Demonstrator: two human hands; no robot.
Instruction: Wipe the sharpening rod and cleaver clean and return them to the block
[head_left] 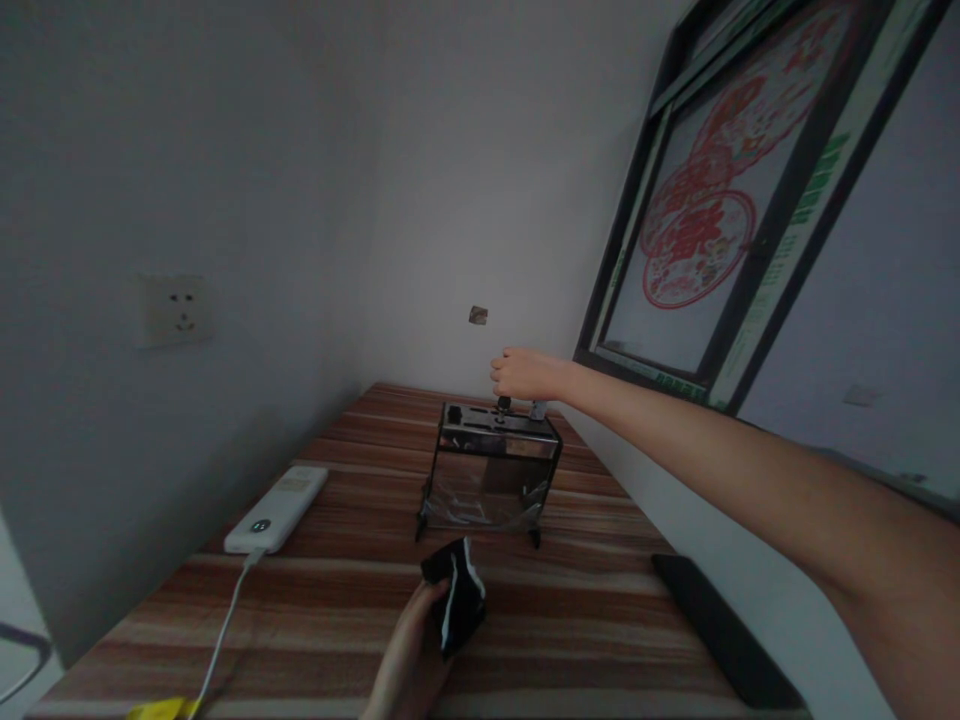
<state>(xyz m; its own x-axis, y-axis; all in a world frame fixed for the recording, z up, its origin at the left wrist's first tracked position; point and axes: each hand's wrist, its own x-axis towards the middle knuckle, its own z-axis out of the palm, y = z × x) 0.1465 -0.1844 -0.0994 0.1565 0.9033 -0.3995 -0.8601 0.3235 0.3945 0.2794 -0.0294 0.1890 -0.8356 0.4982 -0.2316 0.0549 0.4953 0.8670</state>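
Above the table, left fingers hold black cloth; lettering blurred.

Glossy clear plastic box, matt cloth, wood-grain tabletop, smooth wall

Table: under the box
Power bank: left of box (cable nearer)
Right hand: at the box's top
Left hand: before the box
Window: right of box
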